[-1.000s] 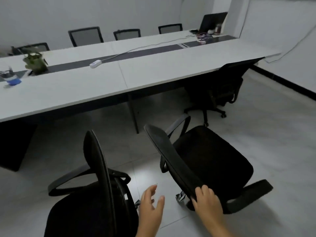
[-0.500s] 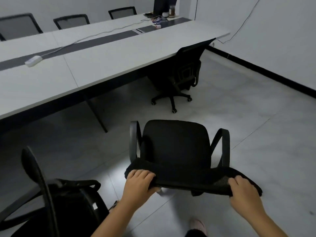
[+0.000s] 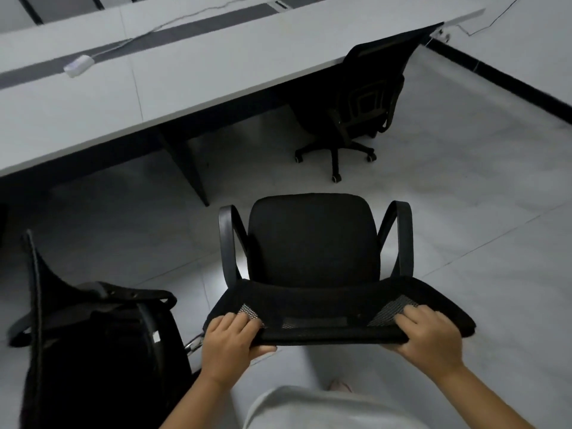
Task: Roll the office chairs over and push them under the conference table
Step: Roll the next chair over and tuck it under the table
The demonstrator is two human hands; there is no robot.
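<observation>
Left hand (image 3: 230, 342) and right hand (image 3: 428, 339) both clamped on the backrest top of the middle chair (image 3: 312, 243) — it faces the conference table (image 3: 173, 75), still clear of the edge. Second chair (image 3: 93, 335) just left of it; third chair (image 3: 356, 100) tucked under the table.

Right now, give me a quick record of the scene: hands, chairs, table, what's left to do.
left hand: gripping held chair's backrest top, left end
right hand: gripping same backrest, right end
held chair: on open floor, seat facing table
second chair: loose, at left, untouched
tucked chair: under table's right end
table: white, power strip on top
remaining: two chairs not yet under table
</observation>
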